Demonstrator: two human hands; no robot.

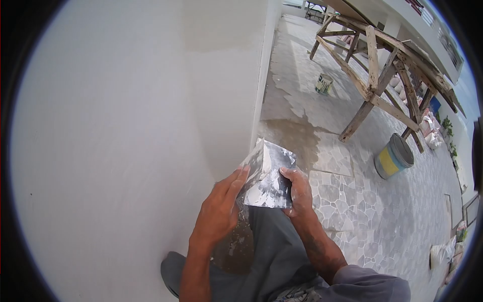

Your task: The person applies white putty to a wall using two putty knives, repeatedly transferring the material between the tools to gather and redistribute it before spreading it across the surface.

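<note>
A dark, bent sheet (pixel 275 171) smeared with white powder or paste is between my two hands, in front of my knees. My right hand (pixel 299 191) grips its right edge, thumb on top and fingers beneath. On the left, my left hand (pixel 221 204) lies along the raised, folded side, fingers close together and pressed to it. Both hands have whitish dust on them. The underside of the sheet is hidden.
A smooth white wall (pixel 110 141) rises close on the left. Wooden trestle scaffolding (pixel 372 65) stands at the upper right. A lidded bucket (pixel 394 157) and a small can (pixel 323 83) stand on the patterned floor (pixel 347 201), near a wet patch (pixel 294 136).
</note>
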